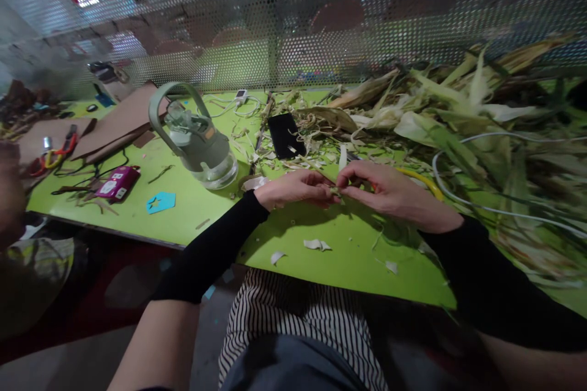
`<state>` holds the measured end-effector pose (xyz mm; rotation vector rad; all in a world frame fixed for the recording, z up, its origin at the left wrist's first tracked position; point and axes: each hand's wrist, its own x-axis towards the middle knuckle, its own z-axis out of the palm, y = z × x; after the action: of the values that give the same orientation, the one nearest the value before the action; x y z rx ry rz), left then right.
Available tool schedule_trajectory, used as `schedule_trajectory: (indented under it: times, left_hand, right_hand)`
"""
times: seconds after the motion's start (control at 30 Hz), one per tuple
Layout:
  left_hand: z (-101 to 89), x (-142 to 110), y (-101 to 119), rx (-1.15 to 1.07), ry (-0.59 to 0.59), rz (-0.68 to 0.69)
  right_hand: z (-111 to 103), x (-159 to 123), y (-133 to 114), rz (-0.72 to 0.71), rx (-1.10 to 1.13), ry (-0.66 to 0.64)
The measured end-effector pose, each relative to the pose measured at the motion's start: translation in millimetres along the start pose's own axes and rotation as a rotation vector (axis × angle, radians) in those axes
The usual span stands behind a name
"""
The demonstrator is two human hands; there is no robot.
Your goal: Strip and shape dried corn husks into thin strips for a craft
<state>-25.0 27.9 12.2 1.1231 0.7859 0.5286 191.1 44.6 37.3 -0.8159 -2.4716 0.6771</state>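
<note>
Over the green table (284,281), my left hand (305,188) and my right hand (385,189) meet, fingertips pinched close together. Between them is a thin strip of corn husk (337,193), mostly covered by the fingers. A pale husk piece (343,157) stands up just beyond my right fingertips. Behind my right hand a curved yellow handle (424,182) shows; whether the hand touches it I cannot tell. A black phone (287,135) lies beyond my left hand among husk scraps. Small husk bits (316,245) are scattered nearer me.
A large heap of corn husks (440,104) fills the right side, crossed by a white cable (440,177). A green-lidded water bottle (202,146) stands left. Further left are a magenta device (118,183), brown sheets (117,125), pliers (59,153) and another person's arm (11,189). Perforated metal (275,18) borders the back.
</note>
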Motion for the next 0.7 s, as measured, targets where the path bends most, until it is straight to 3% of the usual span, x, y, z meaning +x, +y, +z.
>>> schedule_trajectory:
  times: [0.23,0.37,0.57,0.7]
  left_hand:
    - [-0.8,2.3,-2.7,0.024,0.037,0.037]
    - [3.2,-1.0,1.6,-0.047,0.095,0.039]
    - [5.5,1.0,2.3,0.039,0.068,0.038]
    - [3.8,2.3,1.1,0.04,0.107,0.102]
  right_hand:
    - [2.5,0.0,-1.3,-0.073,0.023,0.036]
    - [-0.5,0.7,2.4,-0.038,0.007,0.163]
    - [2.8,2.0,3.7,-0.05,0.005,0.111]
    - [3.2,0.5,3.3,0.033,-0.002,0.221]
